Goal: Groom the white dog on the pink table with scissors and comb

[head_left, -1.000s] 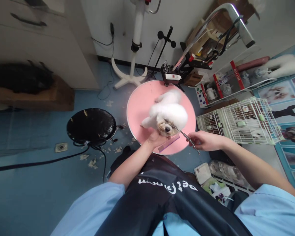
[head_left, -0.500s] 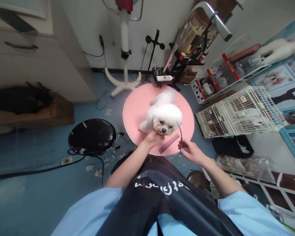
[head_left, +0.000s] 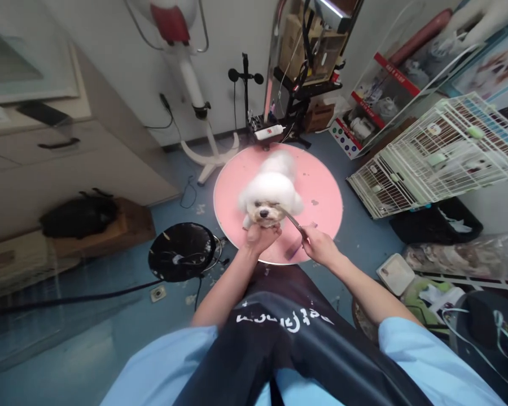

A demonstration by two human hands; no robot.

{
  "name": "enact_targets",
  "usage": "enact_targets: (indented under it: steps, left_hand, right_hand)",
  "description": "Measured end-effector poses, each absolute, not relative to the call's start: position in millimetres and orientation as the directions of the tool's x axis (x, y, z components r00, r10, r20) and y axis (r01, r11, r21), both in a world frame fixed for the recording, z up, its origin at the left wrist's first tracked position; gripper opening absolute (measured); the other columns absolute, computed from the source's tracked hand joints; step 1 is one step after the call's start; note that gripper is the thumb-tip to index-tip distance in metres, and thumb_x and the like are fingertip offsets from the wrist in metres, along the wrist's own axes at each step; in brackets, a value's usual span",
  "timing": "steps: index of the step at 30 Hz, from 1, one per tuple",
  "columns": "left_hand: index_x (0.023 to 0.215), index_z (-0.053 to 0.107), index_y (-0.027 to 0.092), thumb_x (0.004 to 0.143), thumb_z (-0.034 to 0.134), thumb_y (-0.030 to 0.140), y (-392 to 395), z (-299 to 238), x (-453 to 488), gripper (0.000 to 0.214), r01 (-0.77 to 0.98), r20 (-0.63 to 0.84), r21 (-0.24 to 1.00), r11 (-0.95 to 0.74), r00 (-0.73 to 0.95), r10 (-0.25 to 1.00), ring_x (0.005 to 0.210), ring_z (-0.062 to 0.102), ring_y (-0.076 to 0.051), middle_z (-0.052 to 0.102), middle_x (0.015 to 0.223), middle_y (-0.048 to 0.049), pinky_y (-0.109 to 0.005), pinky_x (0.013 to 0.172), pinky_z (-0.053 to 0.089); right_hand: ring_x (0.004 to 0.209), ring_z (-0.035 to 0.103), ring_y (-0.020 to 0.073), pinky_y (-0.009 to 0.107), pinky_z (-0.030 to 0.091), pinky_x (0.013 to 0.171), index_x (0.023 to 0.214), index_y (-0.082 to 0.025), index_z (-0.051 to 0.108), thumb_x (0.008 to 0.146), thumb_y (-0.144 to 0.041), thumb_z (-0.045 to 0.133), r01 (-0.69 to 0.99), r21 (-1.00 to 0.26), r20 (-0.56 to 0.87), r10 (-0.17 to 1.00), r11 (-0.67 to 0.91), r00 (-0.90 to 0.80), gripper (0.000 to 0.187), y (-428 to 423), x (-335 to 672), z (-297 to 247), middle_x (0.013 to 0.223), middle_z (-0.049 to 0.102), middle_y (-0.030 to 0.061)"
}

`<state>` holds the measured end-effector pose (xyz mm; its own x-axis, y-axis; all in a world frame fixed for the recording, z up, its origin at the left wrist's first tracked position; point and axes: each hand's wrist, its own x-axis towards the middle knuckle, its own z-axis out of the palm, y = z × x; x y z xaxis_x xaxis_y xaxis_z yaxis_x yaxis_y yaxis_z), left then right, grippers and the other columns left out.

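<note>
In the head view, a small white fluffy dog [head_left: 271, 192] stands on a round pink tabletop [head_left: 322, 192], its face turned toward the person. The left hand [head_left: 260, 237] is cupped under the dog's chin, fingers curled up around the muzzle and holding the head in place. The right hand [head_left: 317, 243] is closed around the handles of a pair of grooming scissors [head_left: 294, 221], whose thin metal blades slant up and left so that the tips lie at the side of the dog's face, just beside the cheek fur; whether the tips touch the fur cannot be told. A purple comb [head_left: 294, 248] lies flat on the tabletop near its front edge, partly hidden under the right hand. Both forearms are bare, reaching out from light blue sleeves over a black apron [head_left: 288, 349] with white lettering.

Left of the tabletop, on the blue floor, stands a round black stool [head_left: 181, 251] with bits of cut fur scattered around it. Beyond the tabletop rises a white stand dryer [head_left: 195, 96] with a red-fronted head, next to a dark metal rack of tools. A white clipper [head_left: 268, 133] rests at the far rim of the tabletop. To the right sits a white wire cage [head_left: 440, 158], well apart from the dog.
</note>
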<state>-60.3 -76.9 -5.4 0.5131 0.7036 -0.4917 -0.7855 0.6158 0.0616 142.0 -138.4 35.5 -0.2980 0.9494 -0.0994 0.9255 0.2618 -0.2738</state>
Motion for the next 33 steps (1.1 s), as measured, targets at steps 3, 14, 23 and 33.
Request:
enact_targets:
  steps: [3, 14, 23, 33]
  left_hand:
    - [0.084, 0.056, 0.014, 0.086, 0.057, 0.02, -78.6, -3.2, -61.1, 0.006, -0.801, -0.516, 0.046, 0.597, 0.492, 0.701, 0.063, 0.051, -0.013, 0.059, 0.071, -0.0027, -0.028, 0.065, 0.039]
    - [0.083, 0.057, 0.013, 0.097, 0.045, 0.034, -82.7, 4.9, -63.2, 0.027, -0.813, -0.555, -0.003, 0.582, 0.485, 0.676, 0.064, 0.049, -0.014, 0.058, 0.071, -0.0044, -0.029, 0.066, 0.037]
    - [0.082, 0.059, 0.013, 0.095, 0.043, 0.027, -78.9, 1.7, -68.9, 0.025, -0.818, -0.598, 0.025, 0.575, 0.448, 0.664, 0.065, 0.046, -0.015, 0.057, 0.076, -0.0067, -0.029, 0.065, 0.037]
    - [0.083, 0.059, 0.012, 0.098, 0.036, 0.031, -79.4, 0.5, -72.0, 0.034, -0.802, -0.556, 0.111, 0.586, 0.439, 0.706, 0.062, 0.046, -0.015, 0.055, 0.072, -0.0068, -0.03, 0.064, 0.036]
  right_hand:
    - [0.09, 0.066, 0.0216, 0.029, 0.052, 0.072, 0.117, -0.014, 0.059, 0.085, -0.01, 0.043, 0.927, -0.237, -0.112, 0.94, 0.29, -0.322, 0.035, -131.5, 140.0, 42.9, 0.103, 0.069, 0.0123]
    - [0.091, 0.066, 0.0235, 0.029, 0.049, 0.07, 0.112, -0.015, 0.06, 0.082, -0.011, 0.048, 0.932, -0.182, -0.152, 0.927, 0.314, -0.342, 0.033, -121.5, 135.5, 53.9, 0.106, 0.068, 0.0139]
    - [0.085, 0.066, 0.0197, 0.031, 0.052, 0.077, 0.103, -0.019, 0.052, 0.08, -0.013, 0.047, 0.801, -0.58, -0.076, 0.969, 0.149, -0.235, 0.024, -156.9, 121.2, 12.8, 0.093, 0.067, 0.0076]
    - [0.095, 0.067, 0.0232, 0.031, 0.05, 0.078, 0.116, -0.018, 0.053, 0.081, -0.014, 0.051, 0.89, -0.457, -0.227, 0.967, -0.003, -0.113, 0.035, -166.9, 94.1, 14.8, 0.108, 0.069, 0.0106]
